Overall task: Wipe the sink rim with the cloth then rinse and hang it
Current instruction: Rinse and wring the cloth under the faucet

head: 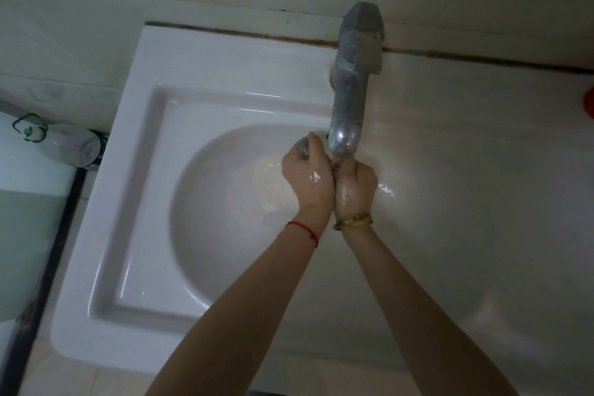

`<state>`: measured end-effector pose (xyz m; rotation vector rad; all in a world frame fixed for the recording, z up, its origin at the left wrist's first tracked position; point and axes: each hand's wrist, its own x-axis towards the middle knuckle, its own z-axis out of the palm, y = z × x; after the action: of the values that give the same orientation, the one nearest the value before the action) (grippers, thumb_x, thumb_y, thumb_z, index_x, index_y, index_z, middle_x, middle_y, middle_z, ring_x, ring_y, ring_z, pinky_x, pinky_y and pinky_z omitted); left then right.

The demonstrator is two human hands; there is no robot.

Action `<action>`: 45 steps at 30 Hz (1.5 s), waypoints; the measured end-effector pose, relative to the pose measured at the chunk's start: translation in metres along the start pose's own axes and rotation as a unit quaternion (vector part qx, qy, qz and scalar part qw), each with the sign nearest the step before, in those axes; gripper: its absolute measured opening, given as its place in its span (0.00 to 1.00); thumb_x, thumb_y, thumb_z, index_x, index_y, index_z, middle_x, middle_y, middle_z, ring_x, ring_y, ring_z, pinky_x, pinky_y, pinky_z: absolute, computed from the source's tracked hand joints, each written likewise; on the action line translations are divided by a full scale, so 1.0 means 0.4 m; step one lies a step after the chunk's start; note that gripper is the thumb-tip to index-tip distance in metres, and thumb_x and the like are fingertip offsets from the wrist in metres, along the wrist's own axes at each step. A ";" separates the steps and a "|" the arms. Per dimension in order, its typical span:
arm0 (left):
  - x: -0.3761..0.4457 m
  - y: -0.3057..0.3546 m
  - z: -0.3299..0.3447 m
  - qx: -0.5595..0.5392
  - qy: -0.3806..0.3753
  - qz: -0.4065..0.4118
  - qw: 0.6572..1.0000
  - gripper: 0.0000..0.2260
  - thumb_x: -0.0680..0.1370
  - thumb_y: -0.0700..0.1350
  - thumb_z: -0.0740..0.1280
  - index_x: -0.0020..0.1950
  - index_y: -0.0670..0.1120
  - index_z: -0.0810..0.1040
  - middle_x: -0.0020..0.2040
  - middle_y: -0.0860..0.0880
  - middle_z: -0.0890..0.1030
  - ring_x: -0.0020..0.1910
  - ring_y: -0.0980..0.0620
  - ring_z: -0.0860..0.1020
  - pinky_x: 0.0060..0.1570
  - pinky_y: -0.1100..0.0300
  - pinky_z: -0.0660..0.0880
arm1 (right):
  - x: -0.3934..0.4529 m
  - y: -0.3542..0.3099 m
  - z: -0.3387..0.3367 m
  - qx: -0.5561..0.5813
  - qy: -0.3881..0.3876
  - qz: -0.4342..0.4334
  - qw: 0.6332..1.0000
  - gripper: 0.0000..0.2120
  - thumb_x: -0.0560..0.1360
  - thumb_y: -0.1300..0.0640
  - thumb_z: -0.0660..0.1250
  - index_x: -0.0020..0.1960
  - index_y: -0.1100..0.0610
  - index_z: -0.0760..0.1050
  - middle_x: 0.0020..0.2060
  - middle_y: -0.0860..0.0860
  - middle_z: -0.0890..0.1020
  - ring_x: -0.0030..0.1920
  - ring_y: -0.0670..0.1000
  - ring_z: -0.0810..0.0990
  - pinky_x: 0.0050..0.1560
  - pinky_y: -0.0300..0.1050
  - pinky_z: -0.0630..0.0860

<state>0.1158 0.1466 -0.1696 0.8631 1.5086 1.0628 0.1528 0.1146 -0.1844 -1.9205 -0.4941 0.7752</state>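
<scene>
Hands number two, both over the bowl of one white sink (135,170), pressed side by side directly under the spout of one grey metal faucet (352,87). One cloth (302,148) is in view, and only partly: a small grey bunched end pokes out past the curled fingers (316,146) of the left hand (308,180), on their far-left side. The rest of it is hidden inside the two fists, so its full length cannot be read; what shows suggests that it runs crosswise from one fist to the other, its visible end pointing left and slightly away from the person. The fingers of the left hand are wrapped tightly round the cloth. The right hand (355,188) is also closed into a fist, knuckles touching those of the left hand, and a dark bit of material shows in the seam between the two fists, so it appears to grip the same cloth. Both hands are wet and shiny. The faucet's long axis runs from the back wall toward the person, its tip just above the fingers. One red string bracelet (303,230) circles the left wrist, one gold bracelet (353,221) the right. Beyond the sink's left rim lies one white bottle (75,146), well apart from the fingers. One red object (589,101) is cut off at the right edge
</scene>
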 end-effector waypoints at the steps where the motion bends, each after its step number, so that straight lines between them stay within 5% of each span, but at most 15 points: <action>1: -0.003 0.006 -0.001 -0.019 0.008 -0.028 0.999 0.21 0.78 0.39 0.62 0.26 0.48 0.61 0.25 0.49 0.64 0.28 0.52 0.64 0.32 0.53 0.64 | -0.005 0.001 -0.010 -0.026 -0.017 -0.044 0.999 0.23 0.78 0.55 0.53 0.24 0.52 0.61 0.18 0.45 0.69 0.22 0.44 0.66 0.28 0.42 0.62; 4: -0.012 0.016 -0.011 -0.065 0.007 -0.177 0.982 0.21 0.79 0.52 0.64 0.25 0.51 0.70 0.29 0.49 0.76 0.32 0.50 0.76 0.39 0.52 0.76 | -0.011 0.000 -0.057 -0.125 -0.075 -0.096 0.985 0.25 0.78 0.41 0.44 0.32 0.54 0.67 0.25 0.50 0.74 0.27 0.50 0.74 0.31 0.46 0.71; 6: -0.016 0.020 -0.016 -0.124 -0.021 -0.289 0.949 0.18 0.79 0.57 0.64 0.34 0.48 0.76 0.38 0.44 0.82 0.40 0.46 0.81 0.44 0.52 0.79 | -0.011 -0.006 -0.093 -0.183 -0.093 -0.119 0.971 0.23 0.78 0.38 0.42 0.44 0.51 0.68 0.35 0.51 0.77 0.36 0.55 0.79 0.35 0.48 0.72; 9: -0.028 0.026 -0.026 -0.146 -0.050 -0.357 0.921 0.08 0.78 0.47 0.65 0.44 0.43 0.77 0.42 0.42 0.82 0.40 0.45 0.81 0.38 0.56 0.79 | -0.013 -0.043 -0.136 -0.229 -0.079 -0.149 0.959 0.18 0.80 0.45 0.48 0.58 0.54 0.69 0.55 0.52 0.74 0.55 0.55 0.75 0.50 0.44 0.69; 14: -0.041 0.054 -0.032 -0.158 -0.079 -0.355 0.918 0.02 0.80 0.41 0.66 0.48 0.44 0.77 0.44 0.43 0.83 0.37 0.49 0.83 0.33 0.58 0.82 | -0.045 -0.198 -0.190 -0.206 0.037 -0.300 0.931 0.24 0.80 0.49 0.52 0.71 0.61 0.65 0.68 0.58 0.69 0.68 0.55 0.65 0.69 0.38 0.59; 18: -0.034 0.068 -0.049 -0.137 -0.112 -0.312 0.934 0.06 0.80 0.43 0.68 0.49 0.40 0.78 0.39 0.44 0.82 0.30 0.52 0.82 0.30 0.61 0.80 | -0.065 -0.294 -0.185 -0.209 0.025 -0.443 0.872 0.22 0.79 0.59 0.56 0.72 0.64 0.65 0.70 0.59 0.69 0.70 0.54 0.64 0.73 0.45 0.59; 21: -0.027 0.071 -0.068 -0.113 -0.151 -0.261 0.947 0.08 0.78 0.44 0.71 0.45 0.43 0.74 0.34 0.47 0.79 0.29 0.54 0.80 0.29 0.64 0.76 | -0.066 -0.305 -0.165 -0.240 -0.007 -0.449 0.860 0.20 0.79 0.59 0.54 0.69 0.63 0.69 0.68 0.58 0.72 0.70 0.57 0.66 0.71 0.54 0.64; 31: -0.016 0.073 -0.100 -0.047 -0.145 -0.206 0.967 0.13 0.78 0.40 0.69 0.59 0.34 0.76 0.56 0.33 0.81 0.59 0.34 0.80 0.62 0.39 0.77 | -0.073 -0.212 -0.179 -0.149 0.010 -0.463 0.874 0.17 0.79 0.63 0.56 0.67 0.61 0.73 0.63 0.54 0.77 0.64 0.54 0.72 0.65 0.49 0.71; 33: -0.024 0.065 -0.103 -0.044 -0.151 -0.196 0.968 0.11 0.80 0.39 0.65 0.59 0.35 0.76 0.58 0.33 0.81 0.60 0.35 0.80 0.63 0.39 0.76 | -0.076 -0.165 -0.189 -0.059 0.083 -0.390 0.915 0.17 0.79 0.64 0.56 0.65 0.58 0.74 0.59 0.52 0.77 0.58 0.53 0.76 0.57 0.47 0.74; 35: -0.036 0.064 -0.107 -0.040 -0.168 -0.170 0.970 0.09 0.81 0.37 0.62 0.60 0.39 0.77 0.59 0.34 0.81 0.60 0.36 0.80 0.63 0.41 0.77 | -0.083 -0.115 -0.181 0.023 0.163 -0.203 0.965 0.14 0.79 0.60 0.57 0.61 0.52 0.75 0.52 0.54 0.76 0.51 0.53 0.78 0.48 0.47 0.77; 37: -0.051 0.057 -0.108 -0.030 -0.191 -0.123 0.973 0.10 0.81 0.35 0.59 0.58 0.42 0.77 0.58 0.34 0.81 0.60 0.36 0.80 0.63 0.42 0.77 | -0.083 -0.074 -0.160 0.045 0.101 0.039 0.993 0.09 0.80 0.51 0.58 0.55 0.50 0.75 0.46 0.54 0.77 0.47 0.56 0.79 0.41 0.48 0.77; 39: -0.065 0.051 -0.109 -0.001 -0.211 -0.054 0.976 0.10 0.81 0.32 0.59 0.57 0.41 0.77 0.54 0.36 0.81 0.55 0.40 0.81 0.60 0.46 0.78 | -0.077 -0.054 -0.137 0.050 -0.061 0.231 0.970 0.20 0.80 0.40 0.54 0.54 0.52 0.78 0.45 0.54 0.82 0.45 0.58 0.83 0.37 0.50 0.81; 41: -0.069 0.046 -0.112 0.043 -0.228 0.013 0.973 0.09 0.80 0.33 0.60 0.55 0.41 0.77 0.47 0.43 0.81 0.49 0.48 0.80 0.54 0.50 0.79 | -0.072 -0.054 -0.126 0.125 -0.177 0.333 0.918 0.29 0.78 0.34 0.50 0.51 0.53 0.81 0.44 0.55 0.86 0.42 0.58 0.86 0.33 0.50 0.81; 45: -0.061 0.037 -0.123 0.116 -0.252 0.098 0.956 0.06 0.78 0.38 0.64 0.51 0.44 0.79 0.45 0.51 0.83 0.47 0.52 0.82 0.52 0.47 0.81 | -0.055 -0.060 -0.125 0.306 -0.230 0.398 0.834 0.33 0.75 0.32 0.52 0.41 0.53 0.86 0.42 0.56 0.87 0.41 0.56 0.86 0.37 0.53 0.82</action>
<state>0.0721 0.1202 -0.1446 1.3581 1.1397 0.7305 0.1717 0.0796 -0.1397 -1.2647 0.3202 1.7178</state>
